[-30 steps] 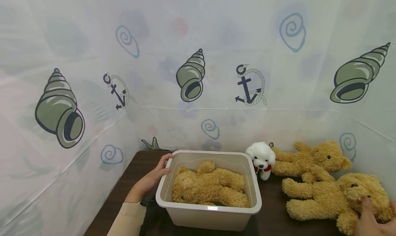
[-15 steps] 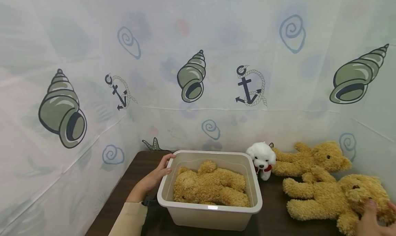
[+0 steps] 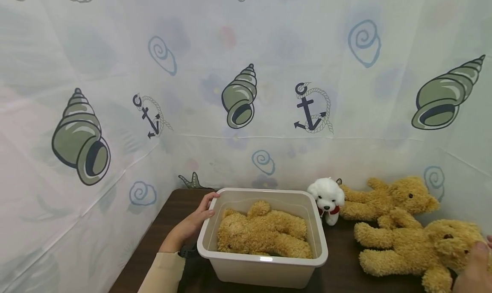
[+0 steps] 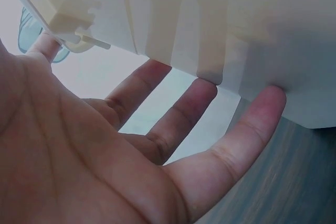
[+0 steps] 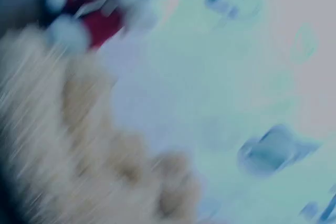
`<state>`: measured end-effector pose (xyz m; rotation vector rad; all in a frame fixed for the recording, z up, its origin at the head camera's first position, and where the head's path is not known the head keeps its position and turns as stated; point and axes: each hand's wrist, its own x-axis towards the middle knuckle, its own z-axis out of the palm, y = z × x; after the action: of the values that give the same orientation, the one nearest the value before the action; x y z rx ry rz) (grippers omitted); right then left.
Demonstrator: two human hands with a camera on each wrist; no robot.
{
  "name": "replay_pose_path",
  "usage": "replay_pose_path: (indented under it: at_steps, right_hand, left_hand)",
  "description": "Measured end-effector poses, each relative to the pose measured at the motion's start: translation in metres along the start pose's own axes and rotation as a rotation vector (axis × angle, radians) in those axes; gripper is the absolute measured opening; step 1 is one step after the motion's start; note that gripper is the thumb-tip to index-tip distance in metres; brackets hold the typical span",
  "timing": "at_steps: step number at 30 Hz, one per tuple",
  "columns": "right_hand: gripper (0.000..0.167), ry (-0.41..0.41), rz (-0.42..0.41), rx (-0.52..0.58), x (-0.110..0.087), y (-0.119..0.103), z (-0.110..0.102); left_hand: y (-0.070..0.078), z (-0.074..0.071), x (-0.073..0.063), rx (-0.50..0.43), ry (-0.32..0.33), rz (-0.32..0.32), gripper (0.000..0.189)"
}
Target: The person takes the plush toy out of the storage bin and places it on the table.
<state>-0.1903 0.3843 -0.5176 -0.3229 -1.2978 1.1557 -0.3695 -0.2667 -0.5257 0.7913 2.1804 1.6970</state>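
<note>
My left hand [image 3: 189, 227] is at the left side of a beige plastic bin [image 3: 265, 271]. In the left wrist view, its nearly straight fingers [image 4: 184, 111] touch the bin's outer wall with their tips. Inside the bin lies a tan teddy bear [image 3: 265, 233]. At the right edge of the head view, my right hand [image 3: 474, 269] grips the head of a second teddy bear [image 3: 407, 248], thumb on its face; most of the fingers are out of frame. Blurred tan fur [image 5: 79, 140] fills the left of the right wrist view, where the hand is hidden.
Behind the second bear lies a third teddy bear [image 3: 399, 194]. A white plush dog [image 3: 326, 194] with red on its body stands beside the bin's right back corner. Everything rests on a dark brown table [image 3: 153, 246] against a shell-and-anchor patterned curtain [image 3: 269, 49].
My right hand has moved right and slightly down, and the second bear's head has shifted with it. The left hand stays at the bin. The head view has turned slightly.
</note>
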Motion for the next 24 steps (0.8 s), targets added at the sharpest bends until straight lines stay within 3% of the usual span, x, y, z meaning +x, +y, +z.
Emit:
replay_pose_path:
  at_steps: [1,4,8,12,14,19,24]
  right_hand:
    - [0.033,0.022,0.04,-0.138,-0.005,-0.031,0.008]
    - [0.024,-0.019,0.004,-0.018,-0.007,-0.084,0.032]
    - [0.019,-0.156,-0.056,0.107,-0.011,-0.131,0.059]
    - [0.018,-0.369,-0.168,0.202,-0.018,-0.154,0.082]
    - [0.019,-0.443,-0.204,0.32,-0.023,-0.16,0.097]
    - [0.018,-0.573,-0.271,0.441,-0.037,-0.171,0.134]
    - [0.014,-0.668,-0.288,0.459,-0.054,-0.176,0.175]
  left_hand:
    - [0.0,0.0,0.0,0.005,0.002,-0.002,0.055]
    - [0.0,0.0,0.001,0.014,0.002,-0.008,0.055]
    - [0.002,-0.001,0.001,0.013,0.0,-0.009,0.055]
    - [0.003,-0.002,0.001,0.009,-0.002,-0.01,0.054]
    - [0.003,-0.001,0.001,-0.002,-0.003,-0.017,0.054]
    - [0.004,0.002,0.002,-0.06,-0.01,-0.045,0.054]
    - [0.003,0.004,0.001,-0.073,0.01,-0.047,0.055]
